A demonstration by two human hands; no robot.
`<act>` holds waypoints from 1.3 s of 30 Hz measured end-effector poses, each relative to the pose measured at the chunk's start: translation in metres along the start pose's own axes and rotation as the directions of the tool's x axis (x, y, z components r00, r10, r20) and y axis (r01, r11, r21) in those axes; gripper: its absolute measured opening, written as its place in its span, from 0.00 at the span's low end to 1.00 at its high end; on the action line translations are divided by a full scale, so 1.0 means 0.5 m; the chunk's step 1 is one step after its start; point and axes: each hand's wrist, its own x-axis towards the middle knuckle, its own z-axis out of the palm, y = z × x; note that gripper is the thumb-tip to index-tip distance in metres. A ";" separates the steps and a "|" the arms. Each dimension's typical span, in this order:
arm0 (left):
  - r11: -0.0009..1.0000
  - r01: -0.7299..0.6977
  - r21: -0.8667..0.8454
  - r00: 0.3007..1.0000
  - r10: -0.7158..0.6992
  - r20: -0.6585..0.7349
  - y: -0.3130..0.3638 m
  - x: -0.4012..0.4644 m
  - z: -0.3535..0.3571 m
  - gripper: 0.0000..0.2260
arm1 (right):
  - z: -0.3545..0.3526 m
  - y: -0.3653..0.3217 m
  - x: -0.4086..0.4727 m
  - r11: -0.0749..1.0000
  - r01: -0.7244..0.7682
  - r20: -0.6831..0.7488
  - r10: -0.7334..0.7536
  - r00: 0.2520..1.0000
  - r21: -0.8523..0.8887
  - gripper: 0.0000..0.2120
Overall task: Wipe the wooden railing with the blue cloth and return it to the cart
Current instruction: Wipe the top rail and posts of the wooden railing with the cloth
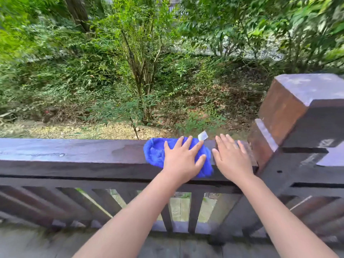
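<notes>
A blue cloth [155,152] with a small white tag lies bunched on top of the dark wooden railing [74,153], right of centre. My left hand [183,159] presses flat on the cloth with its fingers spread. Just to the right of the cloth, my right hand [231,157] rests flat on the bare rail top, fingers apart, holding nothing. The rail surface left of the cloth looks wet and glossy. No cart is in view.
A thick square wooden post [301,112] rises at the rail's right end, close to my right hand. Slanted and upright balusters [193,211] fill the space under the rail. Beyond the railing are shrubs, trees and leaf-strewn ground. Deck boards lie underfoot.
</notes>
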 end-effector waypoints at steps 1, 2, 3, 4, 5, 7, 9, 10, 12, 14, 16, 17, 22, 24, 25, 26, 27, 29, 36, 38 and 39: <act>1.000 -0.001 -0.008 1.000 0.000 -0.021 -0.005 -0.001 0.000 0.24 | 0.005 -0.009 0.001 1.000 -0.006 -0.010 0.006 1.000 -0.009 0.25; 1.000 -0.006 -0.012 0.999 0.005 -0.045 -0.012 -0.004 -0.001 0.24 | 0.010 -0.018 0.002 1.000 -0.014 -0.027 0.014 1.000 -0.017 0.25; 1.000 -0.010 -0.015 0.998 0.009 -0.068 -0.023 -0.006 -0.001 0.24 | 0.014 -0.027 0.004 0.999 -0.022 -0.047 0.021 0.999 -0.024 0.25; 1.000 -0.009 -0.017 0.996 0.008 -0.086 -0.037 -0.010 -0.001 0.24 | 0.017 -0.034 0.005 0.999 -0.025 -0.063 0.023 0.998 -0.033 0.25; 1.000 0.002 -0.019 0.995 -0.004 -0.098 -0.056 -0.015 -0.002 0.24 | 0.021 -0.043 0.007 0.999 -0.023 -0.070 0.020 0.997 -0.041 0.25; 0.998 0.053 -0.017 0.993 -0.055 -0.109 -0.105 -0.023 -0.009 0.24 | 0.028 -0.068 0.011 0.999 -0.006 -0.055 0.004 0.998 -0.042 0.25; 0.992 0.128 -0.022 0.984 -0.129 -0.122 -0.165 -0.034 -0.018 0.24 | 0.035 -0.112 0.018 0.999 0.040 -0.029 -0.041 0.999 -0.037 0.25; 0.986 0.168 -0.022 0.977 -0.169 -0.132 -0.195 -0.041 -0.022 0.24 | 0.038 -0.139 0.020 0.997 0.068 -0.018 -0.068 0.998 -0.036 0.25; 0.970 0.243 -0.021 0.957 -0.243 -0.159 -0.253 -0.059 -0.029 0.24 | 0.046 -0.198 0.024 0.993 0.114 0.006 -0.114 0.994 -0.026 0.26; 0.950 0.311 -0.039 0.932 -0.313 -0.184 -0.311 -0.079 -0.035 0.23 | 0.055 -0.261 0.026 0.990 0.142 0.028 -0.142 0.989 -0.012 0.26; 0.930 0.365 -0.054 0.908 -0.368 -0.201 -0.367 -0.097 -0.044 0.23 | 0.064 -0.325 0.027 0.986 0.166 0.032 -0.166 0.986 -0.004 0.25; 0.923 0.381 -0.056 0.900 -0.384 -0.207 -0.397 -0.106 -0.050 0.22 | 0.069 -0.355 0.028 0.984 0.179 0.030 -0.179 0.983 0.000 0.25; 0.830 0.550 -0.091 0.795 -0.554 -0.247 -0.609 -0.164 -0.090 0.19 | 0.091 -0.489 0.034 0.975 0.220 0.023 -0.221 0.975 0.032 0.24; 0.736 0.667 -0.115 0.703 -0.673 -0.230 -0.684 -0.182 -0.108 0.19 | 0.102 -0.532 0.036 0.974 0.225 0.011 -0.226 0.974 0.025 0.24; 0.699 0.706 -0.109 0.670 -0.710 -0.217 -0.706 -0.181 -0.112 0.20 | 0.108 -0.553 0.038 0.973 0.228 0.012 -0.229 0.973 0.021 0.25; 0.678 0.729 -0.088 0.654 -0.729 -0.201 -0.713 -0.175 -0.113 0.20 | 0.113 -0.574 0.039 0.973 0.231 0.017 -0.231 0.973 0.021 0.25; 0.672 0.738 -0.063 0.654 -0.735 -0.177 -0.711 -0.166 -0.112 0.21 | 0.117 -0.596 0.041 0.972 0.233 0.022 -0.233 0.972 0.023 0.25; 0.712 0.702 -0.021 0.703 -0.696 -0.148 -0.694 -0.152 -0.104 0.21 | 0.126 -0.639 0.045 0.971 0.238 0.020 -0.238 0.971 0.025 0.25; 0.980 0.199 0.015 0.958 -0.191 -0.215 -0.722 -0.203 -0.109 0.22 | 0.148 -0.732 0.045 0.964 0.260 -0.088 -0.264 0.961 -0.046 0.27; 0.998 0.042 0.045 0.979 -0.033 -0.200 -0.767 -0.225 -0.117 0.22 | 0.152 -0.756 0.046 0.967 0.250 -0.107 -0.253 0.961 -0.045 0.30; 0.998 0.002 0.062 0.983 0.009 -0.182 -0.795 -0.236 -0.122 0.22 | 0.155 -0.770 0.047 0.967 0.250 -0.108 -0.253 0.961 -0.045 0.30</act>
